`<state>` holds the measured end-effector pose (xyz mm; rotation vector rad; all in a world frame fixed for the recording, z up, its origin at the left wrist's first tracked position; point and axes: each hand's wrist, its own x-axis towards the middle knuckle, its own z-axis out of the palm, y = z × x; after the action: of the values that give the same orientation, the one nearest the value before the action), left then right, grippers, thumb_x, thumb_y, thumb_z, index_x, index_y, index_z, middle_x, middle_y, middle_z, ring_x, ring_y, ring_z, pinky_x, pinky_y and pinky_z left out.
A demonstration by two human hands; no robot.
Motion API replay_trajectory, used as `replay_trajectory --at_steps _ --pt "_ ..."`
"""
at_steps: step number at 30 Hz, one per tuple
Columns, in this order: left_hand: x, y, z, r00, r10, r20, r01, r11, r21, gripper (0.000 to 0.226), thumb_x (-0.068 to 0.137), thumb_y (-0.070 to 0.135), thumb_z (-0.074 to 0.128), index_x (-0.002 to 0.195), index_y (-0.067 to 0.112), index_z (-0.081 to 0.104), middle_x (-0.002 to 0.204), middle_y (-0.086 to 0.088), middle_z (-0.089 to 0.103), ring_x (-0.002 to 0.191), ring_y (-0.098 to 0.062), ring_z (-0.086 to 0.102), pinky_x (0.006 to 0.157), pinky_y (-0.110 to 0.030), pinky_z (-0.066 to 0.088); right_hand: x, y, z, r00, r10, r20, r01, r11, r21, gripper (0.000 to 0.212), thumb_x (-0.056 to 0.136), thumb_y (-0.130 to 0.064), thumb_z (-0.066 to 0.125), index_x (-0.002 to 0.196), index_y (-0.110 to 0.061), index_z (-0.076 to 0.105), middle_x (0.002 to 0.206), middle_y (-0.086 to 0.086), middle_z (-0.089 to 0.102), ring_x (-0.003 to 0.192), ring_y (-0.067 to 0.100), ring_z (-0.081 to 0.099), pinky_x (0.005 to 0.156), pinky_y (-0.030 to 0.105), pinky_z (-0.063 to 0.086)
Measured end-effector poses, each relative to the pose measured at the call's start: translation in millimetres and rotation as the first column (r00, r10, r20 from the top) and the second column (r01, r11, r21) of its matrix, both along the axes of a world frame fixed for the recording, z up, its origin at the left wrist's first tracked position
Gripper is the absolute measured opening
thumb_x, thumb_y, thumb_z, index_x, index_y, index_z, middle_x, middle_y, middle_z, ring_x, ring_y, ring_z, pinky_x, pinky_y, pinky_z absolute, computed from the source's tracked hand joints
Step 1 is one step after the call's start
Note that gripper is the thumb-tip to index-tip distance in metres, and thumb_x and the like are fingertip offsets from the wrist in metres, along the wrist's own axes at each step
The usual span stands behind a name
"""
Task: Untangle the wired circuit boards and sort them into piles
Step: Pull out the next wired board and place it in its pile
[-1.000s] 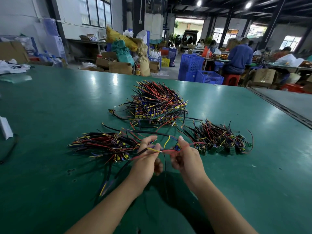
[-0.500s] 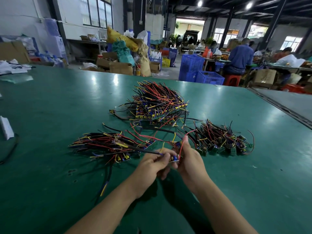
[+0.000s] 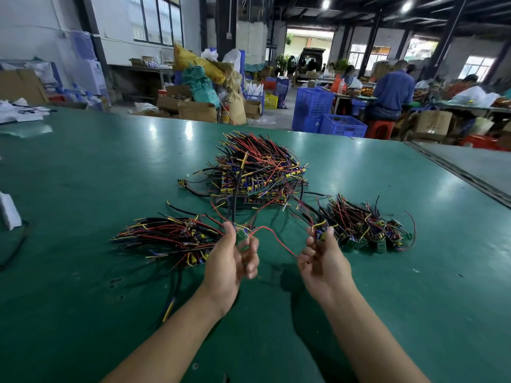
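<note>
Now the left hand (image 3: 233,261) pinches a green board (image 3: 241,235), the right hand (image 3: 323,261) grips a second board (image 3: 320,235), a red wire (image 3: 279,241) sagging between, above the green surface (image 3: 83,189)

A wide green table (image 3: 83,189) shines with reflected light; past its far edge stand cardboard boxes (image 3: 197,110), a stuffed yellow sack (image 3: 193,62) and blue crates (image 3: 313,109) on a grey floor (image 3: 276,121); beyond the table's left end, a white wall (image 3: 116,29) with tall dark-framed windows (image 3: 157,20); beyond its right end, a seated person in a blue shirt (image 3: 391,92) above a red stool (image 3: 380,128); ceiling lamps (image 3: 326,2) glow overhead among dark pillars (image 3: 225,26).
</note>
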<state>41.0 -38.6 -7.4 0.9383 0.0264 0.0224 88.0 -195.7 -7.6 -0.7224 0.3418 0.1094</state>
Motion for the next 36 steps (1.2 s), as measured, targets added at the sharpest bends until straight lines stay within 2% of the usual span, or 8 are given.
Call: replay_trajectory --at_steps 4,9,15,21,26,30,33,36 --pt "1 1 -1 0.994 0.096 0.042 -0.094 0.994 -0.048 0.021 0.101 0.027 0.036 0.087 0.012 0.042 0.076 -0.006 0.058 0.042 -0.013 0.041 0.041 -0.022 0.033 -5 4 2 0.998 0.016 0.057 -0.011 0.996 -0.086 0.028 0.093 -0.032 0.062 0.093 -0.004 0.058 0.063 0.006 0.064 0.045 0.010 0.052 0.044 0.019 0.047" --pt "4 9 4 0.974 0.218 0.062 -0.211 0.971 -0.113 0.028 0.105 0.015 0.032 0.084 0.015 0.051 0.067 -0.002 0.059 0.041 -0.010 0.040 0.040 -0.019 0.034 -7 0 6 0.979 0.169 0.112 -0.169 0.986 -0.012 0.012 0.091 -0.017 0.049 0.090 -0.008 0.057 0.070 0.011 0.067 0.050 0.011 0.057 0.047 0.019 0.051" --pt "8 5 -7 0.928 0.352 0.120 -0.371 0.900 0.230 0.020 0.101 0.027 0.043 0.092 0.012 0.053 0.058 0.002 0.053 0.038 -0.008 0.037 0.037 -0.021 0.033 -12 12 -1 0.928 0.372 0.034 -0.348 0.894 -0.283 0.030 0.084 0.007 0.036 0.085 0.006 0.066 0.083 0.017 0.068 0.068 0.020 0.070 0.055 0.022 0.055" --pt "8 0 -16 0.926 0.292 0.241 -0.374 0.802 0.466 0.029 0.085 0.041 0.054 0.086 0.014 0.045 0.055 0.002 0.057 0.044 -0.009 0.045 0.044 -0.023 0.038 -27 30 -3 0.877 0.479 0.032 -0.470 0.870 -0.149 0.030 0.083 0.010 0.040 0.104 0.001 0.060 0.070 0.008 0.060 0.057 0.016 0.058 0.053 0.021 0.050" --pt "6 0 -25 0.904 0.228 0.361 -0.422 0.611 0.670 0.013 0.095 0.033 0.054 0.087 0.023 0.055 0.064 0.003 0.066 0.056 -0.009 0.061 0.058 -0.027 0.051 -33 41 -7 0.851 0.519 0.076 -0.492 0.840 -0.227 0.031 0.081 -0.026 0.070 0.107 -0.010 0.068 0.071 -0.001 0.057 0.062 0.009 0.055 0.063 0.021 0.046" --pt "2 0 -29 0.901 0.008 0.434 -0.404 0.384 0.830 0.018 0.100 0.027 0.047 0.111 0.029 0.061 0.082 0.004 0.071 0.076 -0.013 0.067 0.072 -0.035 0.053 -33 38 -8 0.879 0.454 0.146 -0.390 0.861 -0.326 0.029 0.069 -0.031 0.074 0.089 -0.012 0.066 0.075 0.001 0.060 0.069 0.013 0.057 0.064 0.023 0.044" --pt "0 -3 -29 0.904 -0.089 0.418 -0.397 0.187 0.899 0.044 0.101 0.035 0.038 0.145 0.027 0.041 0.118 -0.003 0.069 0.109 -0.022 0.063 0.088 -0.034 0.049 -34 37 -9 0.890 0.420 0.178 -0.335 0.867 -0.369 0.034 0.069 -0.032 0.077 0.088 -0.008 0.062 0.078 0.007 0.062 0.074 0.019 0.060 0.068 0.029 0.048" --pt "-3 -5 -28 0.900 -0.129 0.416 -0.403 0.114 0.908 0.053 0.101 0.041 0.033 0.152 0.030 0.025 0.127 -0.006 0.064 0.115 -0.030 0.058 0.086 -0.041 0.049 -38 41 -11 0.930 0.318 0.186 -0.204 0.865 -0.459 0.036 0.065 -0.036 0.081 0.080 -0.009 0.062 0.073 0.008 0.065 0.072 0.019 0.062 0.069 0.032 0.050"
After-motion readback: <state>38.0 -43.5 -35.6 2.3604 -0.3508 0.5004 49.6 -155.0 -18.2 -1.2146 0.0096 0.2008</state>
